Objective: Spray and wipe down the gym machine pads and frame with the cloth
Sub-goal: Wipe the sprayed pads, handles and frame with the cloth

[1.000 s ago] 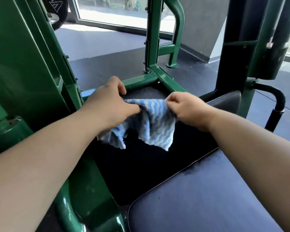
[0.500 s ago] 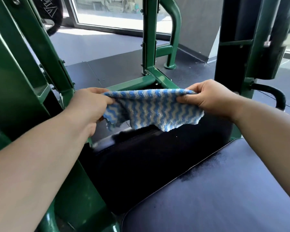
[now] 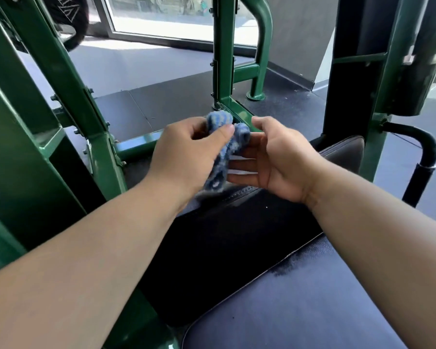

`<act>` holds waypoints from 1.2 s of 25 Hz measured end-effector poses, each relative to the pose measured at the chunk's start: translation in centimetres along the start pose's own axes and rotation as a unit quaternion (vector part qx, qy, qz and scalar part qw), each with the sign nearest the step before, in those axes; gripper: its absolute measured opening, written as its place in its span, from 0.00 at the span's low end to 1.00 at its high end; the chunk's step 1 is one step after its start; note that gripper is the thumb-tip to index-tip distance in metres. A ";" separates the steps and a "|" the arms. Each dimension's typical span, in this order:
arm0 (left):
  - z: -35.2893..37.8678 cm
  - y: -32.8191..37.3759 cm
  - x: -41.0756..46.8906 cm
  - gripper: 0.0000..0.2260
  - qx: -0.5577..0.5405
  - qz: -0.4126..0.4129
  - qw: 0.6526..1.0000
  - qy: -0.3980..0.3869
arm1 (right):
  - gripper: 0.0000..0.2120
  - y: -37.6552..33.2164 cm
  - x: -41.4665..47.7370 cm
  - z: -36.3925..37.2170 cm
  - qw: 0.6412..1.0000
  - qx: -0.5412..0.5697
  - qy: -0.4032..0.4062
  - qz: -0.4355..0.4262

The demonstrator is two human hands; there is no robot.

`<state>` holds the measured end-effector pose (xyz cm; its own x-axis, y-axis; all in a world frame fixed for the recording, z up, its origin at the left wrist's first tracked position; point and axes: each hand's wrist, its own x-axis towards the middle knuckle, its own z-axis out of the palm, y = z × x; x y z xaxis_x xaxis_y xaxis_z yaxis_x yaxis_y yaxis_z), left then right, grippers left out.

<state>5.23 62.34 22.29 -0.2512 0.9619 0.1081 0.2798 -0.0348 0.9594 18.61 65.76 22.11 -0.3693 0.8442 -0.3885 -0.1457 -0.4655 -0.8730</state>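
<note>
Green frame (image 3: 96, 129) rises around the dark pad (image 3: 237, 235); left hand (image 3: 186, 154) pinches the bunched cloth (image 3: 241, 138), right hand (image 3: 277, 159) seemingly flat-fingered against it.

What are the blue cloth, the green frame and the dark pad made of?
The cloth looks like terry or microfibre: fuzzy pile, blue-white stripes, bunching softly. The green frame seems painted steel: glossy square tubing, bolted. The near pad looks like dark vinyl or leatherette: fine grain, piped edge, slight sheen.
</note>
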 end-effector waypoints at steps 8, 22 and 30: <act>0.0 -2.4 0.0 0.13 -0.046 -0.015 0.999 0.016 | 0.11 0.8 0.9 -1.8 0.976 -0.152 0.089 -0.127; 1.0 -3.0 -0.7 0.19 0.103 -0.016 0.994 -0.020 | 0.11 5.0 0.3 -2.6 0.994 0.031 0.092 -0.054; 2.9 -5.5 -2.6 0.12 0.167 0.086 0.981 -0.045 | 0.09 9.2 -1.7 -2.4 0.965 0.109 0.225 -0.073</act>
<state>7.06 60.84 15.93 -0.0957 0.9701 0.2231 0.6031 -0.1218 0.7883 20.10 60.64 14.03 0.0997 0.9124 -0.3969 -0.3736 -0.3354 -0.8648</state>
